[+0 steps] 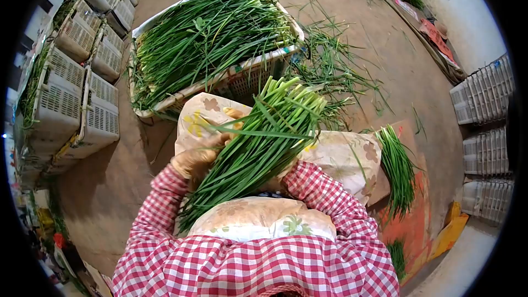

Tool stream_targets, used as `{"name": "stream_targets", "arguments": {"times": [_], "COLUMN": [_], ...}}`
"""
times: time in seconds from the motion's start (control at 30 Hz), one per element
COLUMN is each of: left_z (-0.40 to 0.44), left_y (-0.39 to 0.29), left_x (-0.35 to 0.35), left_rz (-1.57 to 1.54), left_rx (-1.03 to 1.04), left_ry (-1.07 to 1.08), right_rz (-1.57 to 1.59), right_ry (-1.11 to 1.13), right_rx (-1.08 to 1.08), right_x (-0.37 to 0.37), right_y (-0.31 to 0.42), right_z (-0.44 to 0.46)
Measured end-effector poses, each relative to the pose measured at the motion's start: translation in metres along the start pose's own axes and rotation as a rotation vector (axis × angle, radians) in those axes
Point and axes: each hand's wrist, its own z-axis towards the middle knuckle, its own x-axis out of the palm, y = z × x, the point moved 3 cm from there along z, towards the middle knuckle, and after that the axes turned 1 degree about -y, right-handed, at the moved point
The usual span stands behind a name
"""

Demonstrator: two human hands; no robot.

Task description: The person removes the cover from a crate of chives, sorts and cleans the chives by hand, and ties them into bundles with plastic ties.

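A thick bundle of garlic chives (256, 143) lies slantwise over my lap, pale stem ends up and to the right, green tips down to the left. My right hand (287, 171) is under its right side, mostly hidden by the leaves, and supports the bundle. My left hand (201, 157) is at the bundle's left edge, smeared by motion; its fingers are near a loose leaf that crosses the bundle. Just ahead stands a crate (231, 80) heaped with more chives (212, 36). A smaller bunch of chives (396, 170) lies beside my right knee.
Loose leaves (335, 66) are scattered on the floor right of the crate. Stacked pale crates (102, 102) line the left side, and more crates (481, 96) stand by the right wall. A yellow piece (448, 231) lies at lower right, near another small bunch (396, 258).
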Motion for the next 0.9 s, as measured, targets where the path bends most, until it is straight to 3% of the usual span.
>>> {"name": "stream_targets", "arguments": {"times": [0.07,0.2,0.3,0.33,0.37,0.43,0.47,0.5,0.57,0.6,0.67,0.73,0.77,0.83,0.9], "left_z": [0.008,-0.012,-0.034,-0.036,-0.039,-0.047,-0.052,-0.053,-0.057,-0.062,-0.074,-0.068,-0.064,-0.065,-0.064], "left_y": [0.035,0.064,0.049,0.003,0.004,0.009,0.019,0.017,0.022,0.038,0.080,0.044,0.032,0.039,0.020], "left_x": [0.006,-0.003,-0.002,0.038,0.034,0.024,0.021,0.019,0.025,0.014,-0.023,0.019,0.033,0.032,0.051], "left_rz": [-0.078,-0.027,-0.182,-0.132,-0.137,0.209,0.231,0.469,0.303,0.301,-0.206,-0.332,-0.455,-0.421,-0.203], "left_rx": [0.121,-0.193,-0.246,-0.181,-0.179,-0.114,-0.145,0.008,0.043,0.042,0.018,0.027,0.035,0.011,0.012], "left_ry": [0.020,0.019,-0.089,-0.078,-0.095,-0.162,-0.191,-0.134,-0.180,-0.180,-0.214,-0.268,-0.309,-0.278,-0.311], "right_rz": [-0.017,-0.125,-0.257,-0.319,-0.386,-0.563,-0.748,-0.932,-1.401,-1.456,-1.511,-1.595,-1.597,-1.733,-1.822], "right_ry": [-0.049,-0.173,-0.220,-0.212,-0.204,-0.215,-0.190,-0.169,-0.128,-0.094,-0.046,-0.134,-0.134,0.091,0.156], "right_rx": [0.025,0.107,0.151,0.151,0.159,0.174,0.149,0.117,-0.061,-0.128,-0.190,0.216,0.219,0.047,0.066], "right_x": [-0.012,-0.053,-0.078,-0.074,-0.064,-0.012,0.017,0.037,0.038,0.043,0.061,0.078,0.068,0.053,0.045], "right_y": [0.000,0.036,0.080,0.094,0.104,0.115,0.113,0.103,0.086,0.083,0.087,0.102,0.108,0.124,0.141], "right_z": [-0.002,-0.008,-0.014,-0.019,-0.022,-0.038,-0.043,-0.043,-0.039,-0.040,-0.042,-0.045,-0.044,-0.043,-0.041]}}
